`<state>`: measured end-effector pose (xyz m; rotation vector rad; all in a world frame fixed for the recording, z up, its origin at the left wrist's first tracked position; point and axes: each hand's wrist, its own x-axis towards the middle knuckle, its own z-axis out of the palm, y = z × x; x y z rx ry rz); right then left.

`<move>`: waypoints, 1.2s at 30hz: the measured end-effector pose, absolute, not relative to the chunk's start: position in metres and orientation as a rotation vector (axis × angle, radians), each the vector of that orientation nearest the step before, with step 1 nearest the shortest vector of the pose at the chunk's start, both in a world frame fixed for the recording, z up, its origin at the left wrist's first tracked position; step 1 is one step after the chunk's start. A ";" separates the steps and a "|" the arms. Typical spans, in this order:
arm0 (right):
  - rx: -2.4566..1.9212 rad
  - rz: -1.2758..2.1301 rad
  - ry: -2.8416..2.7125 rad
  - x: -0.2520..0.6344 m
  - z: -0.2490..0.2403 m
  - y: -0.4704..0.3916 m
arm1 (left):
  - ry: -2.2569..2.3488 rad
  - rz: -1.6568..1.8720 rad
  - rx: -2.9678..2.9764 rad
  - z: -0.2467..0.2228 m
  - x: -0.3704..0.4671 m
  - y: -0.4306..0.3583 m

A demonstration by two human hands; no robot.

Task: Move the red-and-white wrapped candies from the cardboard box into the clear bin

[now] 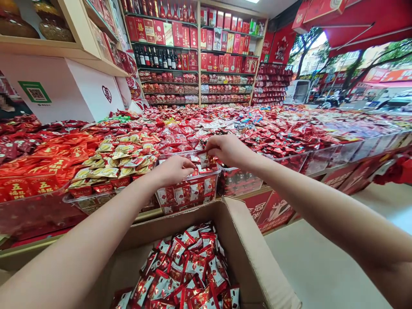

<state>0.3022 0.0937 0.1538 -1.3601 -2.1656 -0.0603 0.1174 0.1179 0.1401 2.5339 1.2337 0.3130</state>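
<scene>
Red-and-white wrapped candies fill a clear plastic bin (186,192) in front of me. My left hand (174,170) reaches over the bin's left side, its fingers curled and the fingertips closed at a small candy packet. Above the bin's right rear part, my right hand (228,149) pinches a wrapped candy (205,159) that stands upright among the others. Below my arms, an open cardboard box (247,240) holds a pile of similar red-and-white wrapped candies (189,270). My fingers partly cover the candies in the bin.
Left of the bin lie gold-and-white durian packets (117,156) and orange-red packets (45,171). A bin of dark packets (241,180) adjoins on the right. Mixed candies (283,133) spread behind. Shelves (199,56) with bottles and gift boxes line the back wall; a street shows at right.
</scene>
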 end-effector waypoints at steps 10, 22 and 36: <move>-1.598 -0.271 -2.540 0.297 0.147 0.116 | 1.162 -0.151 2.551 0.129 0.137 0.156; -1.760 -0.282 -2.938 0.269 0.155 0.125 | 1.134 -0.131 2.561 0.128 0.129 0.157; -1.725 -0.361 -2.755 0.275 0.162 0.097 | 1.217 0.474 2.682 0.146 0.101 0.113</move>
